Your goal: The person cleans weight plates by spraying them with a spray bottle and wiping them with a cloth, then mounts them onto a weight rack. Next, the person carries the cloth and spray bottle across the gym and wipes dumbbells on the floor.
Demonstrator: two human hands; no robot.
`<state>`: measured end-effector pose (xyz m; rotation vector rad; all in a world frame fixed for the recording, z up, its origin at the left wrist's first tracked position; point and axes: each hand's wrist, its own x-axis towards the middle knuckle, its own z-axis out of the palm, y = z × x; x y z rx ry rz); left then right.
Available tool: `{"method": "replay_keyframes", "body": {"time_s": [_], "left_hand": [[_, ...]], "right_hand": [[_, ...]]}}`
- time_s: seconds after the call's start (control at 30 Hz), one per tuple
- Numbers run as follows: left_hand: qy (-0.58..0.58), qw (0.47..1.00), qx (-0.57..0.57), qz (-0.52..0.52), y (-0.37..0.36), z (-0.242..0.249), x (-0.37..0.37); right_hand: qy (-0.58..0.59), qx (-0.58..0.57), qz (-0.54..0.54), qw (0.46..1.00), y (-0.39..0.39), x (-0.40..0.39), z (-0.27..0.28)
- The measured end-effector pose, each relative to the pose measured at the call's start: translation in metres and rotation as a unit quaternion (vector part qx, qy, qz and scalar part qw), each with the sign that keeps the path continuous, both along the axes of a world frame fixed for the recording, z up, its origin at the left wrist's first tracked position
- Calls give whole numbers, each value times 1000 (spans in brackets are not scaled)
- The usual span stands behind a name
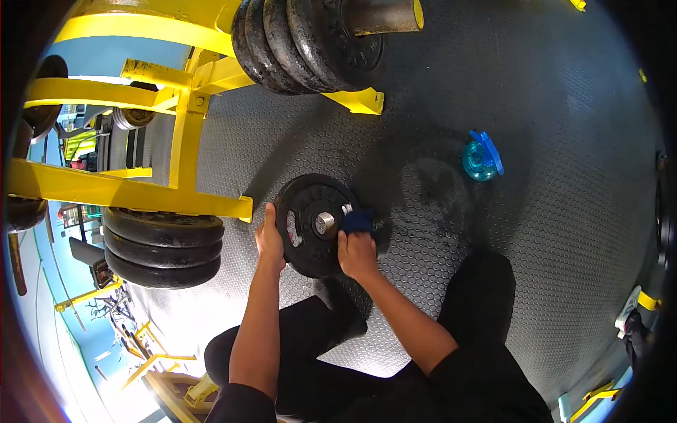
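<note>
A round black weight plate [310,250] with a metal-ringed centre hole stands tilted above the dark studded floor, between my two hands. My left hand [269,238] holds its left rim, thumb pointing up and the other fingers mostly hidden behind the edge. On the plate's right side my right hand [357,255] is closed on a dark blue cloth [357,221], which lies against the plate's face. Pale lettering shows on the plate around the slots.
A yellow rack [185,141] at the left carries black plates [163,247] low down and more plates [282,42] at the top. A blue spray bottle [481,161] is on the floor to the right. Another person's shoe [627,310] shows at the far right.
</note>
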<state>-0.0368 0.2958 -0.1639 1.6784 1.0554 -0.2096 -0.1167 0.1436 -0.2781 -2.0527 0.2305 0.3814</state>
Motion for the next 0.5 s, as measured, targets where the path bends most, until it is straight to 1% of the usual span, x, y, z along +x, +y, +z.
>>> {"method": "replay_keyframes", "body": {"time_s": [0.07,0.1,0.17,0.2,0.27,0.3,0.37,0.43,0.5], "left_hand": [[-2,1000,-1,-5,-2,-2,2],[-20,1000,-10,1,-4,-4,3],[-37,999,-18,9,-7,-4,3],[-30,999,-4,-10,-9,0,4],[-23,999,16,-23,-11,7,4],[-29,999,20,-28,-13,8,5],[-31,999,26,-27,-17,13,3],[-39,998,31,-41,-21,23,1],[-21,999,33,-37,-13,12,2]], "right_hand": [[34,29,-11,999,5,-32,12],[35,26,-12,999,7,-42,25],[-1,103,28,994,16,-54,54],[-2,104,29,994,27,-58,61],[-179,101,-20,978,51,-60,73],[-179,104,-18,978,56,-50,80],[-229,188,-15,955,56,-13,91],[-180,165,43,969,61,27,78],[-218,164,-28,962,62,61,73]]}}
